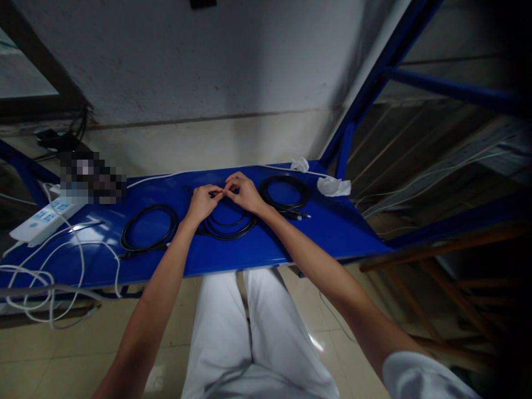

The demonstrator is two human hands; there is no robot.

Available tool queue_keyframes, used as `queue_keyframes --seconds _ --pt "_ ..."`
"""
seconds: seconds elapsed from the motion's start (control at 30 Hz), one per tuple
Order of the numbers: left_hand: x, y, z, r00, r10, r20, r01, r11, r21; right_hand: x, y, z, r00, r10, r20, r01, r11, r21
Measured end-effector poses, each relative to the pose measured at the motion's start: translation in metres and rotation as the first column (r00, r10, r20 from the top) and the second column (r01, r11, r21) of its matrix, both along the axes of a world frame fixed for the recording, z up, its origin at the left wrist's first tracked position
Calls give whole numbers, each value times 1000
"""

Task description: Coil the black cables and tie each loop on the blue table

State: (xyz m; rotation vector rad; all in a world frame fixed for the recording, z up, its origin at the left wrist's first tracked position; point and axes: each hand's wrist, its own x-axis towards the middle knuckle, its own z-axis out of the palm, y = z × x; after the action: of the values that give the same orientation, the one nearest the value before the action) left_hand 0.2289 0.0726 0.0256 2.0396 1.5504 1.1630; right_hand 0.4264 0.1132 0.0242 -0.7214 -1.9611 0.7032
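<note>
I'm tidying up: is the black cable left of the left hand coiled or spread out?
Coiled: the black cable lies in a round loop on the blue table.

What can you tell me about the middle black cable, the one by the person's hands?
The middle black cable looks slim and plastic-coated, wound into several rounded loops. It lies on the blue table, between the left coil and the right coil. The left hand and right hand meet above its far side, fingertips together, partly hiding it. What they pinch is too small to make out, and its ends cannot be told.
</note>
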Motion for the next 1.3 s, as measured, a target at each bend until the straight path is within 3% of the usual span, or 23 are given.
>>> queue_keyframes --seconds 0.2,0.7,0.87,1.03,1.17,1.3 --pt "0 -1 1 1000 -1 -8 1 1000 -4 -2 1 -2 1000 -27 -3 27 999 -18" --pt "-1 0 -1 1000 -18 4 18 1000 21 1 0 0 996 -58 67 50 992 114" --pt "-2 0 0 1000 -12 -2 12 1000 4 4 -3 11 993 -49 109 36 992 125" --pt "-1 -1 4 999 -34 -6 34 998 -49 27 -38 29 960 74 269 -104 990 99" --pt "0 -1 4 999 -40 -6 39 997 -63 52 -85 26 862 116 493 -163 985 52" --pt "1 0 2 999 -50 -13 49 996 -80 66 -112 22 836 97 541 -159 985 69"
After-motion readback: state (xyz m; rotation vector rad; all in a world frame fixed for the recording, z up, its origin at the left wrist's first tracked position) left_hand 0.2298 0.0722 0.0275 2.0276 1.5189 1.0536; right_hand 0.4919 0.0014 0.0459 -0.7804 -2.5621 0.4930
